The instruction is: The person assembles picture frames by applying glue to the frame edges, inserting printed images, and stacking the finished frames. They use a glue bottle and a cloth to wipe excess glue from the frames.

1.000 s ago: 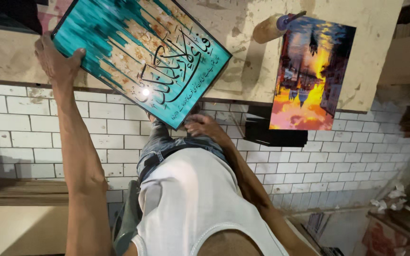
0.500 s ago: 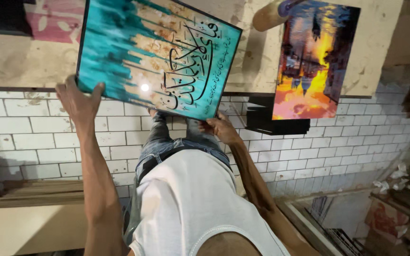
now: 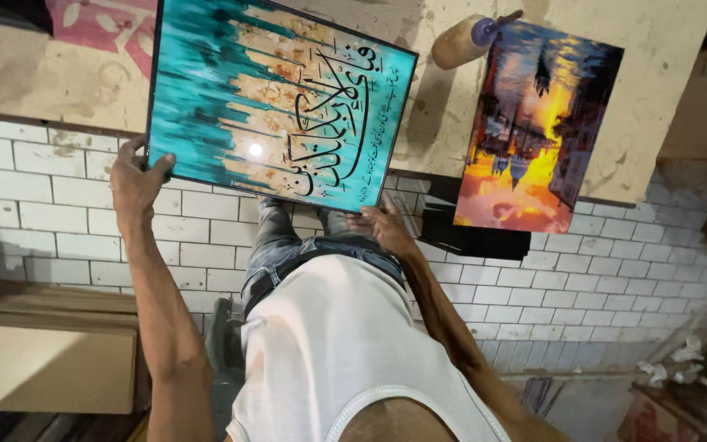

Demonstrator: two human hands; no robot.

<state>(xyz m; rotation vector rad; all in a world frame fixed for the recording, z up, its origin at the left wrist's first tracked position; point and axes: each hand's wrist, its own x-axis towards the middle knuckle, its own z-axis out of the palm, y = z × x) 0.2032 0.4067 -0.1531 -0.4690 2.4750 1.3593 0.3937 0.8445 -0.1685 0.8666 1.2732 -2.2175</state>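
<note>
I hold a black-framed picture, teal and tan with dark calligraphy, over a worn wooden worktop. My left hand grips its lower left corner. Its lower right edge rests in my right hand, close to my jeans. The picture faces me, slightly tilted, and a light glints off its glass.
A sunset city picture lies on the worktop to the right, with a black frame below it. A tan bottle with a purple cap lies behind. Pink cloth shows top left. Flat boards are stacked at left, over white tiles.
The framed picture has turned from a steep diagonal to nearly level and shifted right. My left hand slid down to its lower left corner; my right hand stayed under the lower edge.
</note>
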